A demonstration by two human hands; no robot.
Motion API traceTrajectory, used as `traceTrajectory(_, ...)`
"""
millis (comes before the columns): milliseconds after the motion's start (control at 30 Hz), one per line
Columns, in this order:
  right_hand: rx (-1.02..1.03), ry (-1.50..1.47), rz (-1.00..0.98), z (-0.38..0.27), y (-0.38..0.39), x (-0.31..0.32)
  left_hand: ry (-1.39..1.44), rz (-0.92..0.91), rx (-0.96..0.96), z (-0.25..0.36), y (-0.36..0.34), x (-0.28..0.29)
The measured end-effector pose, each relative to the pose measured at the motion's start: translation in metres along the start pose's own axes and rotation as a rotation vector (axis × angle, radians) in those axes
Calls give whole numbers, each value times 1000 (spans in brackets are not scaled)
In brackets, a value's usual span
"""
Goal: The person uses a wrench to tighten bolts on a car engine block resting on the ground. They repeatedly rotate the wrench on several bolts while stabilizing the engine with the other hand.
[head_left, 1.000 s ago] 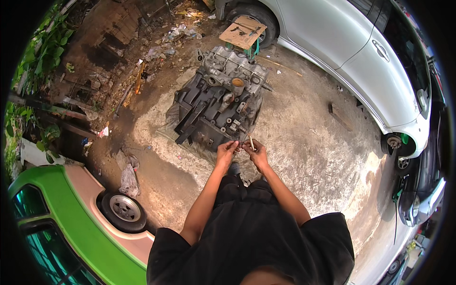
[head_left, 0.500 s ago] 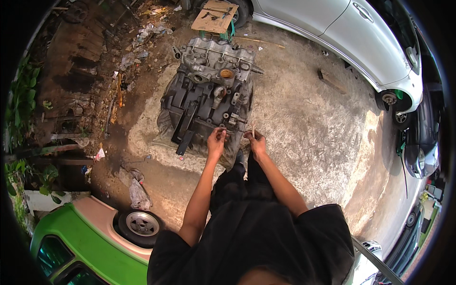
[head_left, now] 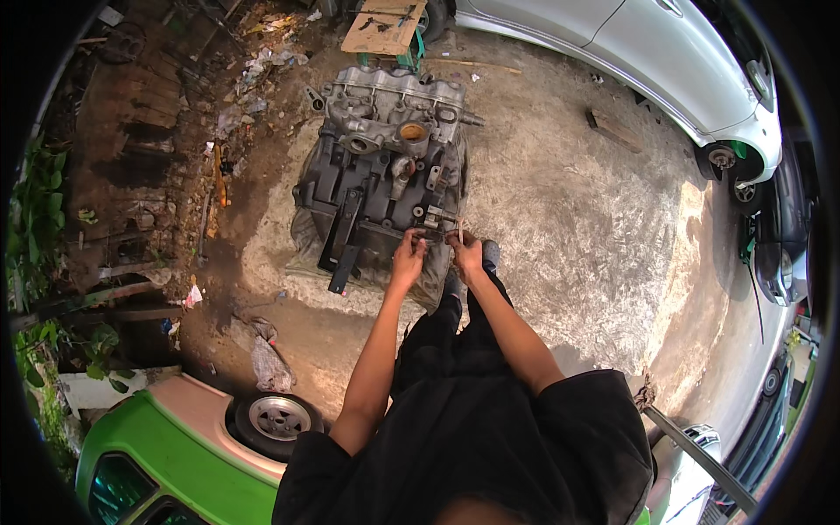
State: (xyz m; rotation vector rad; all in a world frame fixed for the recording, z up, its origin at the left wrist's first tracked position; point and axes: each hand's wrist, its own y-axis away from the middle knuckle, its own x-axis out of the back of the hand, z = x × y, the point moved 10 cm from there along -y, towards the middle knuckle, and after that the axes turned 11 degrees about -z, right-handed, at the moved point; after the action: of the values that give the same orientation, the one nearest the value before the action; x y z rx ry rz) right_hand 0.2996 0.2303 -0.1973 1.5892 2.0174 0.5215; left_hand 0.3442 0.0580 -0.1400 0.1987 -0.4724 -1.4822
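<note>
An engine [head_left: 385, 166] with a grey metal top and dark lower body sits on a crumpled dark sheet [head_left: 429, 287] on the ground. Both of my hands are at its near right edge, a short gap apart. My left hand [head_left: 409, 257] is closed, thumb and fingertips pinched together; anything between them is too small to make out. My right hand [head_left: 466, 254] is closed as well, and a thin pale stick [head_left: 461, 229] rises from its fingers. Just beyond the hands lies a small metal fitting [head_left: 435, 215] on the engine. A dark flat bar [head_left: 344, 267] juts from the engine left of them.
A wooden board [head_left: 381, 28] with dark tools rests on a green stand behind the engine. A silver car [head_left: 612, 52] stands at far right, a wood block [head_left: 614, 130] near it. A green car [head_left: 175, 433] is at lower left. Rubbish [head_left: 254, 87] litters the left.
My hands have come closer together and slightly up toward the engine's edge. The view has shifted a little, and one shoe now shows right of my right hand.
</note>
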Motion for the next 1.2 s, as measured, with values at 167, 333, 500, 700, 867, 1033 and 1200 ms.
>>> traceTrajectory(167,80,19,10,1,-11,-10,1,-49,-60,-5,-2,-1)
traceTrajectory(333,95,52,-27,-3,-21,-23,-1,-42,-70,-5,-1,-3)
traceTrajectory(500,-37,16,-110,-4,-16,-25,-15,-2,-19,1,4,-3)
traceTrajectory(700,-77,38,-164,-5,-4,-21,42,-6,72,9,14,-1)
traceTrajectory(867,-44,185,-168,2,4,17,14,-56,69,13,16,4)
traceTrajectory(1033,-45,202,-106,-5,2,42,-33,-82,-35,31,14,12)
traceTrajectory(1200,144,199,-67,-44,1,40,-178,-102,-112,65,4,29)
